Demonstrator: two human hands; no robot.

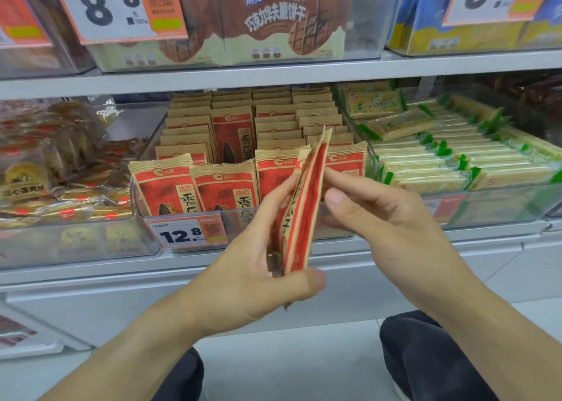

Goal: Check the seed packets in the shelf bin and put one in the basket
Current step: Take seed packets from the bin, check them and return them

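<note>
A clear shelf bin (182,213) on the middle shelf holds several rows of red-and-tan seed packets (225,187). My left hand (255,276) grips one seed packet (304,206) by its lower end, held upright and edge-on in front of the bin. My right hand (374,215) is beside it on the right, fingers stretched toward the packet's red face and touching or nearly touching it. No basket is in view.
A 12.8 price tag (185,233) hangs on the bin front. Green-and-yellow biscuit packs (441,154) fill the bin to the right, brown snack bags (57,169) the left one. Chocolate wafer boxes (264,20) sit on the shelf above. My knees (425,355) are below.
</note>
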